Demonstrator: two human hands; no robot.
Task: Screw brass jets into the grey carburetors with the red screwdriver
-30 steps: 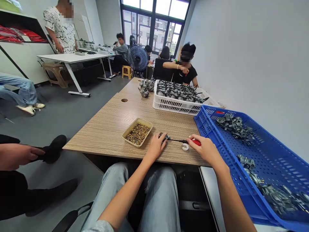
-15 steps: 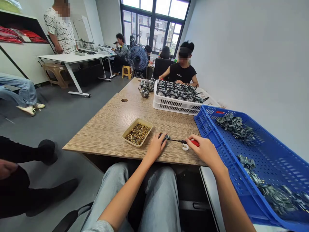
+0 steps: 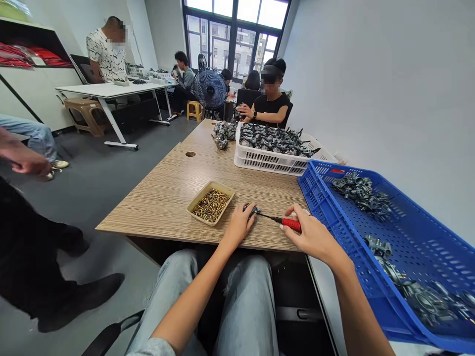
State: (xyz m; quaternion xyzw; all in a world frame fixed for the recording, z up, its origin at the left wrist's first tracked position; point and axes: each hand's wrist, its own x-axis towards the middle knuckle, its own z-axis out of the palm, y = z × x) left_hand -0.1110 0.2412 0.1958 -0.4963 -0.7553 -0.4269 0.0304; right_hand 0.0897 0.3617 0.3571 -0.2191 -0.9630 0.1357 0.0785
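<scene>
My left hand [image 3: 240, 220] is closed on a small dark-grey metal carburetor [image 3: 256, 210] and holds it against the table. Most of that part is hidden under the fingers. In my right hand [image 3: 309, 235] is a screwdriver with a red handle [image 3: 291, 224], gripped loosely between thumb and fingers. Its dark shaft [image 3: 269, 216] points left, with the tip at the carburetor. Left of my left hand stands a cream tray [image 3: 192, 217] full of small brass-coloured pieces [image 3: 212, 204].
A blue crate [image 3: 334, 237] with metal carburetors [image 3: 361, 195] stands to my right. Further back are a white basket [image 3: 267, 164] full of carburetors and a loose pile [image 3: 223, 133] beside it. A person [image 3: 272, 101] sits across the table; someone stands at my left.
My right hand's fingers have loosened and shifted on the screwdriver, baring more of the red handle. The person opposite has lifted a dark part. The person at my left has moved.
</scene>
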